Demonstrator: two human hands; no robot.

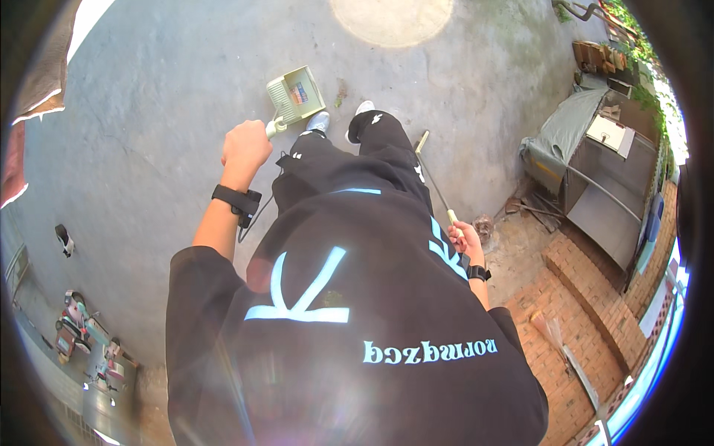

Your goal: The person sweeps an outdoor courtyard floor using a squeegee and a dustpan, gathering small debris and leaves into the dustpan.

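The wide fisheye camera sits on the wearer's head and faces steeply down: the black short-sleeved top with pale-blue print (312, 364) looms close at six o'clock, while the smooth grey concrete floor (171, 97) lies farther off toward twelve. The reddish-brown brick paving (599, 320) bends rimward at four o'clock, beneath the dark circular border.

Black short-sleeved shirt (379, 290), light-blue print (297, 315); black wrist straps (232, 196).

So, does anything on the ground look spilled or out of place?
Yes: a small greenish-brown patch lies on the grey ground, just right of the dustpan and outside it. It looks odd against the paler surface; loose dirt or stain, I cannot tell.
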